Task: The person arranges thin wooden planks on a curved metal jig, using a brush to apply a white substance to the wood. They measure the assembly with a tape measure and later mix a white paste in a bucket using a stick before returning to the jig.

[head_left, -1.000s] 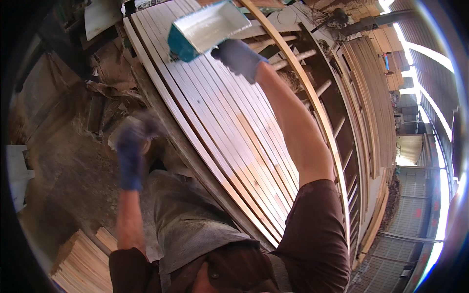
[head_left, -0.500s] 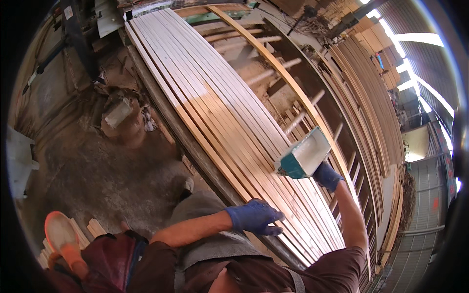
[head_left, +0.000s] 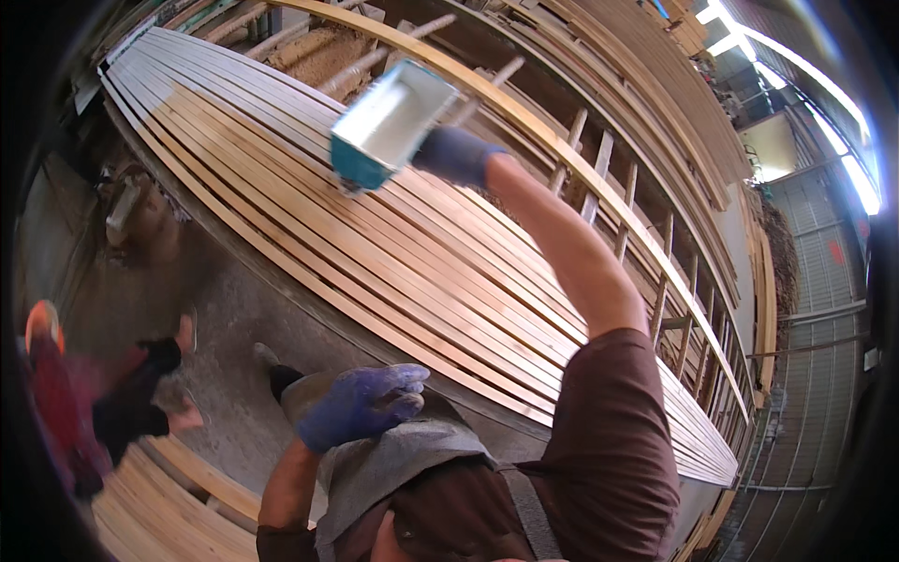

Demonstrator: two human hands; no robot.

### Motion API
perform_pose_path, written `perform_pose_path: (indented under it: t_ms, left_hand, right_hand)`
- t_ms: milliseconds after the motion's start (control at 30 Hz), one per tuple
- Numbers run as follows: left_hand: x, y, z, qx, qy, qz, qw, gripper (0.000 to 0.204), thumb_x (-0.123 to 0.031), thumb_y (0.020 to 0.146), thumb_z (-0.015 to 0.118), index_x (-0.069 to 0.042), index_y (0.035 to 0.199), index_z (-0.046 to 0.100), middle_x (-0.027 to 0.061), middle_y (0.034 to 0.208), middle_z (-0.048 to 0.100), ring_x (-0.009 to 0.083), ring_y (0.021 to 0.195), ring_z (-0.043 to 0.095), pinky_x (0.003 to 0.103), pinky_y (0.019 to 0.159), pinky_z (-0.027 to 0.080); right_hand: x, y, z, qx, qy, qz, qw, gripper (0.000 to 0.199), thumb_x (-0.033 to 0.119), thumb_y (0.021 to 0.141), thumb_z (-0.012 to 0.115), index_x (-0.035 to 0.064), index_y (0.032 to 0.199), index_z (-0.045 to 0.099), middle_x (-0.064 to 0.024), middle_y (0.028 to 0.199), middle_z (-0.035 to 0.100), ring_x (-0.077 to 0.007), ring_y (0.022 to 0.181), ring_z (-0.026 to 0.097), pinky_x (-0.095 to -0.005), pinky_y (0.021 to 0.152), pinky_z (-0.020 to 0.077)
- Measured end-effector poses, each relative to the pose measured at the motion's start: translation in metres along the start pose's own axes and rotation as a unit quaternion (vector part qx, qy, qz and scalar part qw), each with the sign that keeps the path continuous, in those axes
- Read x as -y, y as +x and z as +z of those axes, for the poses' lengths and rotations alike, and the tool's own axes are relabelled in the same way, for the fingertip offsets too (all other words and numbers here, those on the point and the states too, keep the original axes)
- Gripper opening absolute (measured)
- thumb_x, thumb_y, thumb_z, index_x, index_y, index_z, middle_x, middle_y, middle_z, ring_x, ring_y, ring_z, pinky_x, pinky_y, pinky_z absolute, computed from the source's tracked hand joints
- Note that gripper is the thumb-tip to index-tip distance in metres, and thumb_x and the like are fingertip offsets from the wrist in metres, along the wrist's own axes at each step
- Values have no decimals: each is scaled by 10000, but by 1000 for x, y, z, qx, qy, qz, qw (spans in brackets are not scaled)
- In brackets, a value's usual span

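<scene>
Workshop: long pale wooden slats (head_left: 440,272) lie racked beneath our hands.
Right hand (head_left: 456,153): we grip a teal-edged white block tool (head_left: 389,125), pressed on slats.
Left hand (head_left: 361,405): blue-gloved, loosely curled, empty.
Risk: we judge fast strokes could skip slats.

Concrete floor (head_left: 234,309) — bright roof lights (head_left: 740,28)

Right hand (head_left: 456,153) grips teal-white block (head_left: 389,126) over wooden slats (head_left: 393,253); left hand (head_left: 361,405) free.

Blue gloves on both hands (head_left: 361,405), short brown sleeves, grey apron
</scene>
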State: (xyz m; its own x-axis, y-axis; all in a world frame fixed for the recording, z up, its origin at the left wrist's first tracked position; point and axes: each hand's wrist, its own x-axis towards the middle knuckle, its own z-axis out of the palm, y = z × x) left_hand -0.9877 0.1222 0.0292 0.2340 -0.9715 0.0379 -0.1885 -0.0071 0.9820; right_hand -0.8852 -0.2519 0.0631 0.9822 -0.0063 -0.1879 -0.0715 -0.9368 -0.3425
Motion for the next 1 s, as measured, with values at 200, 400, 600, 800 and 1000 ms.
perform_pose_path:
  t_ms: [200, 400, 600, 800, 1000]
  left_hand:
    - [-6, -26, 151, -66, 211, -76, 972, 349, -302, 887, 684, -36, 1113, 676, 149, 1105, 699, 301, 984, 685, 386, 880, 533]
    - [-3, -56, 304, -210, 276, -105, 932, 438, -346, 896, 665, -10, 1174, 629, 193, 1045, 703, 342, 990, 680, 404, 897, 520]
    - [-4, -105, 531, -356, 101, -167, 914, 345, -251, 950, 606, 2, 1184, 626, 195, 1162, 667, 344, 1064, 653, 389, 909, 512]
    - [-26, -119, 742, -252, 277, -243, 895, 316, -223, 942, 626, 19, 1144, 635, 201, 1062, 691, 315, 964, 685, 378, 853, 535]
    - [-56, -95, 954, -189, 244, -299, 903, 292, -318, 935, 601, -65, 1067, 663, 206, 1084, 670, 374, 1012, 638, 421, 856, 518]
  right_hand:
    - [-99, -324, 21, 10, 130, 75, 989, 286, 123, 934, 559, 64, 1204, 630, -180, 1173, 660, -295, 1088, 625, -398, 980, 494]
    - [-182, -634, 27, 6, 176, 223, 959, 370, 133, 939, 623, 89, 1305, 596, -133, 1312, 611, -229, 1227, 555, -359, 1068, 427]
    - [-274, -686, 51, -2, 203, 79, 976, 256, 157, 980, 581, 65, 1208, 652, -116, 1204, 667, -210, 1089, 615, -340, 994, 484]
    - [-264, -761, 46, -43, 14, -1, 999, 247, 210, 919, 586, 32, 1070, 664, -228, 987, 678, -380, 923, 644, -420, 842, 518]
    - [-386, -1058, 90, -75, 87, -30, 993, 260, 184, 956, 528, 75, 1162, 643, -195, 1126, 668, -341, 1040, 642, -415, 952, 512]
